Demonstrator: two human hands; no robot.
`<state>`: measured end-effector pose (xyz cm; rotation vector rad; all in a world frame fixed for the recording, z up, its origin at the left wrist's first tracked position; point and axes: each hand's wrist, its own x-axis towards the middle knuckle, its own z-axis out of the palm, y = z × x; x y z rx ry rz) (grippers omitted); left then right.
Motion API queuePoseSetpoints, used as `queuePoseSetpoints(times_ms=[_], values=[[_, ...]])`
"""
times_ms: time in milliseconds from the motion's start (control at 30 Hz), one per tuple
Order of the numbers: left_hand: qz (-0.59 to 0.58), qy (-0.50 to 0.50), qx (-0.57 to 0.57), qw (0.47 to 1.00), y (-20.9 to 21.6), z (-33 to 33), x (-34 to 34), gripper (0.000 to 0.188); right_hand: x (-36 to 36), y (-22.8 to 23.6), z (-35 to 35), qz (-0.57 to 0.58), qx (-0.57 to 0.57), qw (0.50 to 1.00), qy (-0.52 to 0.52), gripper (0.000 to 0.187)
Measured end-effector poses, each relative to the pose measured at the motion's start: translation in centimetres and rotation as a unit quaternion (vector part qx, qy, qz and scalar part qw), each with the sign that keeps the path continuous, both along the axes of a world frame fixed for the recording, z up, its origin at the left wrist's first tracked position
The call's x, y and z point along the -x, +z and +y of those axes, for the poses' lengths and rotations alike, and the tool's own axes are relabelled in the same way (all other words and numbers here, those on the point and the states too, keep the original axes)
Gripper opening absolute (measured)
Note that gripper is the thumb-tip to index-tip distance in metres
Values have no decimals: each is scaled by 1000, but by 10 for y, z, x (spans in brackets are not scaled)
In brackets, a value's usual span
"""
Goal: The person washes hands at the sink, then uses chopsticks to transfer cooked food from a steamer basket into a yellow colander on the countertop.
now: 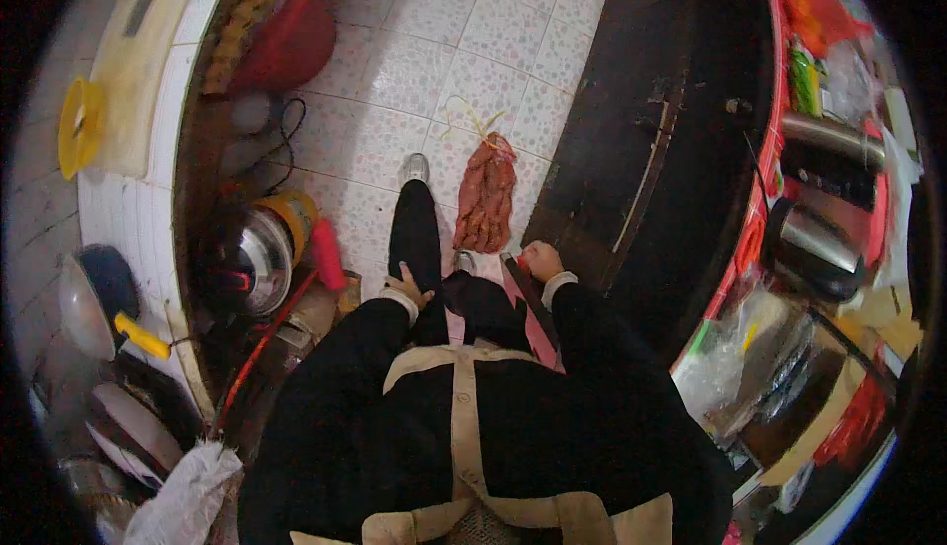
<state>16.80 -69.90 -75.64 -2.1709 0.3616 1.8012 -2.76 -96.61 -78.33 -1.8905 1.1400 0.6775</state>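
Observation:
My left hand [408, 290] rests on my black trouser leg [415, 234] with its fingers apart. My right hand [541, 261] is curled beside the near end of the dark cabinet, next to a dark narrow board [531, 293] with pink along its left side. A bit of red shows at its fingers, but what they hold, if anything, I cannot make out. Just ahead, on the tiled floor [459, 81], lies a long reddish-brown bundle [485, 195] of lumpy pieces, seemingly in a net, with yellowish-green strings at its far end. My left foot stands left of it.
A dark wooden cabinet [631, 131] runs along the right. Metal kettles [817, 239] and plastic bags [755, 358] crowd the red-edged top. On the left, a shiny metal pot [258, 264] sits below a white tiled counter [163, 131], with a yellow-handled vessel [104, 303] on top.

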Motion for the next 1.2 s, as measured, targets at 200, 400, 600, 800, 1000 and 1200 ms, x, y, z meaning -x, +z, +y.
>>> queuePoseSetpoints(times_ms=[200,400,600,800,1000,1200], values=[[-164,-117,145,969,-1,-14,-34,86,-58,-170,-75,5,85,996,7,32],[-241,-93,230,938,-26,-36,-70,65,-164,-341,-125,-61,147,987,5,52],[-255,-44,241,935,-34,-44,-93,59,-225,-434,-135,47,172,971,159,54],[-252,-40,231,939,-37,-62,-105,56,-256,-435,-102,-302,-44,946,-110,25],[-251,-26,252,934,-34,-68,-96,53,-210,-208,-87,-374,-202,769,-477,32],[-283,7,437,854,-42,-65,-65,30,-173,20,-64,-295,-234,734,-565,32]])
